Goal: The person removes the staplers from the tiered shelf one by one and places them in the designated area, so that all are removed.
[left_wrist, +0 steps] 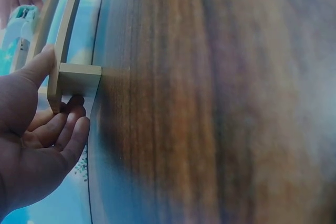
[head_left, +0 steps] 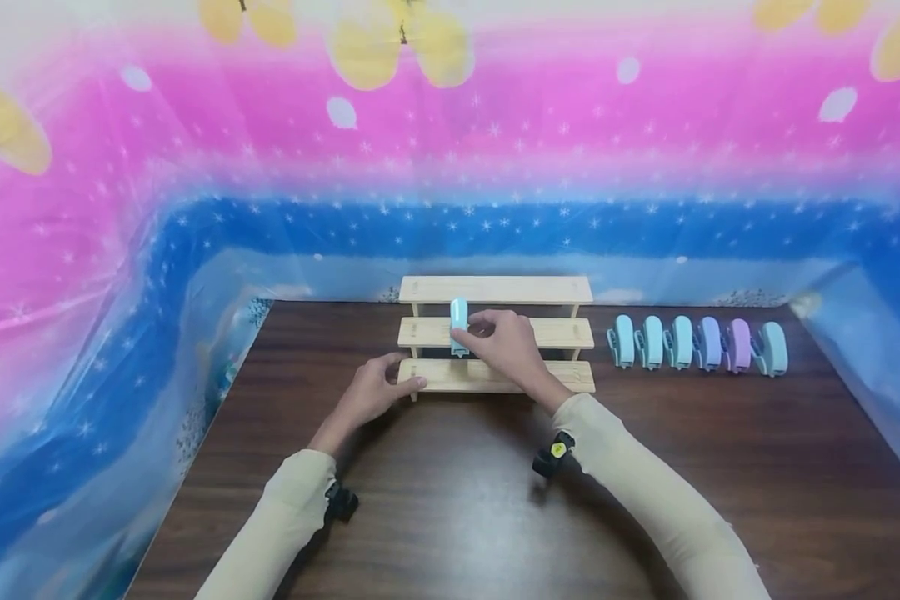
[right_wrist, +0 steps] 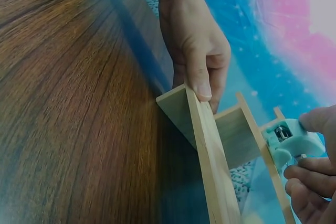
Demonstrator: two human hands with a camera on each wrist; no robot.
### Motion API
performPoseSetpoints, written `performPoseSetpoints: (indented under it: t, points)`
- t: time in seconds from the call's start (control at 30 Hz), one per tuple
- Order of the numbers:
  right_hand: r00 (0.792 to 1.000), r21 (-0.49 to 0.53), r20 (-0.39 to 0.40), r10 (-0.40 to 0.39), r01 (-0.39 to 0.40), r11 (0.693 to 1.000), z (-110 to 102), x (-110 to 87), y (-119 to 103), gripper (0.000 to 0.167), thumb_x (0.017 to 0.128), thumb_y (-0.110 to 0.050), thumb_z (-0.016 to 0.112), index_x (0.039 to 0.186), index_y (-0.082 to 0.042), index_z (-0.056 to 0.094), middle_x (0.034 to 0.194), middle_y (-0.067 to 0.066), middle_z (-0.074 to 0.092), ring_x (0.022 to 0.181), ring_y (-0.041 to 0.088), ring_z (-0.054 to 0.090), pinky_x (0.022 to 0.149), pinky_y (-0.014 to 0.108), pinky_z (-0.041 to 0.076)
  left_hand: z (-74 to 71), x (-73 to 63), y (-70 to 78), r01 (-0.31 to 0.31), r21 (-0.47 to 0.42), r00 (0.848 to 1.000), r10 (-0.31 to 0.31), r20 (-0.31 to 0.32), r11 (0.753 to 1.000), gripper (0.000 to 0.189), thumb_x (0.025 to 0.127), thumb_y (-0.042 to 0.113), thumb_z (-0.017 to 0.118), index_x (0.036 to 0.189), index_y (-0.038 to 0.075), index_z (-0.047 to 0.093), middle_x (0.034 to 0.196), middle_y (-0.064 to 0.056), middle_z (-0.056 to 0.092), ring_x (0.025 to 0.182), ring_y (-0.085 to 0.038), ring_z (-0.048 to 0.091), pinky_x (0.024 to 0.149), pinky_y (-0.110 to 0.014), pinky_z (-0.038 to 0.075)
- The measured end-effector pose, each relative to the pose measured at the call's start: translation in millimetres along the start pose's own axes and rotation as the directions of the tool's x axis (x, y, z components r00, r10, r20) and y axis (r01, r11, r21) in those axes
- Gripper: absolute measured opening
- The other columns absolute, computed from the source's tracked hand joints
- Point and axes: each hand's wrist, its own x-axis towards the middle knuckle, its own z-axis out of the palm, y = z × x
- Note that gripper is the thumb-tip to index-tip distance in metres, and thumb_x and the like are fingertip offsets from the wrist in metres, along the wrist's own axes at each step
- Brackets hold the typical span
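Note:
A light teal stapler (head_left: 459,315) stands upright at the middle tier of a three-tier wooden shelf (head_left: 495,377), left of its centre. My right hand (head_left: 508,342) pinches it between thumb and fingers. The right wrist view shows the metal mouth of this stapler (right_wrist: 295,137) close against a board; whether its full weight rests there I cannot tell. At the shelf's left end, my left hand (head_left: 371,387) grips the lowest board. In the left wrist view its thumb (left_wrist: 41,66) presses on the board's upper face, while the other fingers curl beneath.
To the right of the shelf, several more staplers stand in a row on the dark wooden table (head_left: 450,500): teal ones (head_left: 652,342), a blue-violet one (head_left: 708,342), a purple one (head_left: 737,344). A patterned pink and blue cloth (head_left: 495,167) hangs behind the table.

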Motion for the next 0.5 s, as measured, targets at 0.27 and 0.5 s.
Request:
performPoseSetpoints:
  t: [0.27, 0.5]
  points:
    - [1.0, -0.004, -0.023, -0.016, 0.015, 1.0, 5.3, -1.4, -1.1, 0.04, 0.089, -0.047, 0.077, 0.103, -0.01, 0.079, 0.086, -0.001, 0.076, 0.078, 0.012, 0.07, 0.071, 0.034, 0.055, 0.0, -4.3, -0.5, -0.011, 0.001, 1.0, 0.011, 0.003, 1.0, 0.077, 0.094, 0.047, 0.073, 0.149, 0.0, 0.048, 0.132, -0.021, 0.065, 0.106, -0.028, 0.066, 0.088, -0.047, 0.054]
    - [0.999, -0.014, -0.039, 0.0, -0.001, 1.0, 1.5, 3.5, -5.6, 0.038, 0.088, -0.045, 0.077, 0.1, -0.009, 0.079, 0.085, 0.0, 0.076, 0.077, 0.013, 0.07, 0.069, 0.034, 0.054, -2.2, -0.1, 1.8, -0.034, 0.014, 0.999, 0.034, 0.011, 0.999, 0.078, 0.094, 0.049, 0.072, 0.149, -0.001, 0.048, 0.123, -0.019, 0.069, 0.094, -0.023, 0.067, 0.081, -0.041, 0.054]
